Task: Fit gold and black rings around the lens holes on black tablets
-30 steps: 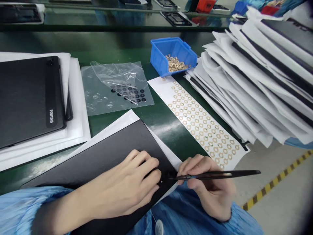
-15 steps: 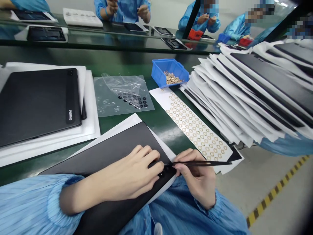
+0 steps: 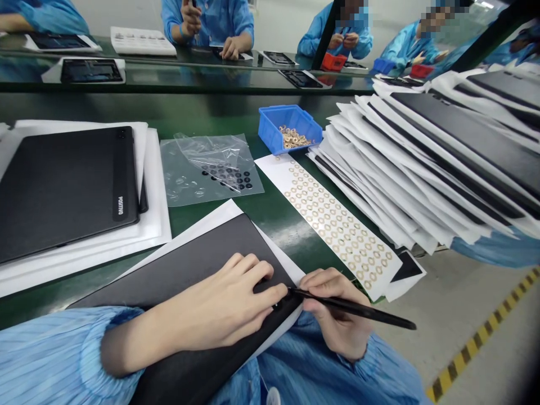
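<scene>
A black tablet back cover (image 3: pixel 219 247) lies slanted in front of me on a white foam sheet (image 3: pixel 230 209). My left hand (image 3: pixel 236 295) rests on it, fingers apart and bent, index fingertip beside the dark camera area at the right corner. Its thumb is hidden. My right hand (image 3: pixel 337 306) grips black tweezers (image 3: pixel 367 308) between thumb and fingers. Their tip reaches the camera area next to my left index finger; the handle end points right and slightly down. Whether the tip holds a small part is not visible.
Left stands a stack with a black tablet cover (image 3: pixel 67 191). Beyond my hands are a clear bag (image 3: pixel 181 185) of black discs, a blue bin (image 3: pixel 270 132) of small rings and a white sheet (image 3: pixel 274 164) of rings. Sheet-wrapped covers (image 3: pixel 405 169) pile up right. Co-workers sit opposite.
The tweezers' handle end has swung downward and to the right in my right hand. My left index fingertip has shifted slightly right. A co-worker's hand opposite has come down to the bench.
</scene>
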Demonstrator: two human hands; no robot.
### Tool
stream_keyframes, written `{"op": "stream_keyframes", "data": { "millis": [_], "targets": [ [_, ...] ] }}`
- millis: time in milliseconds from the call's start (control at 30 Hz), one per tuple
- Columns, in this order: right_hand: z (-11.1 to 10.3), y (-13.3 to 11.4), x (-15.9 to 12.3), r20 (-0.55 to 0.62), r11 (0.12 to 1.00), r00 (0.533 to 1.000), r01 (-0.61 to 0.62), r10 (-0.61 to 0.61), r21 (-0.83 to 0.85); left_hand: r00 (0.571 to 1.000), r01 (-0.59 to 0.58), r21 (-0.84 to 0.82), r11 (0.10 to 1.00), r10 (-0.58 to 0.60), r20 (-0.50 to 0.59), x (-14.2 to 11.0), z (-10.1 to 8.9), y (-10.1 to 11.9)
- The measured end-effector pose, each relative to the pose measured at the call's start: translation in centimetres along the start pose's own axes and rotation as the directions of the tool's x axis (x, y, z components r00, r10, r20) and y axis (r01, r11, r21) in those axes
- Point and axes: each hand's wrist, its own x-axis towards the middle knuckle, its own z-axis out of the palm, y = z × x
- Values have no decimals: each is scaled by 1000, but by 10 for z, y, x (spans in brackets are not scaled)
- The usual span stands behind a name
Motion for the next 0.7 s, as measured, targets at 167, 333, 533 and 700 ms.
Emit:
{"op": "stream_keyframes", "data": {
  "millis": [167,333,533,700],
  "targets": [
    [-1,-1,2,-6,998,999,-53,53,19,1000,-8,-13,1000,8,19,0,0,-1],
    [0,-2,4,-91,989,988,-115,123,92,1000,-6,-19,1000,7,30,0,-1,-1],
    [-14,-13,10,-187,978,963,-172,192,118,999,16,-37,999,-14,38,1,-1,0],
    [-49,-45,35,-73,962,988,-151,137,-228,999,24,-16,1000,-23,42,2,-1,-1]
  ]
}}
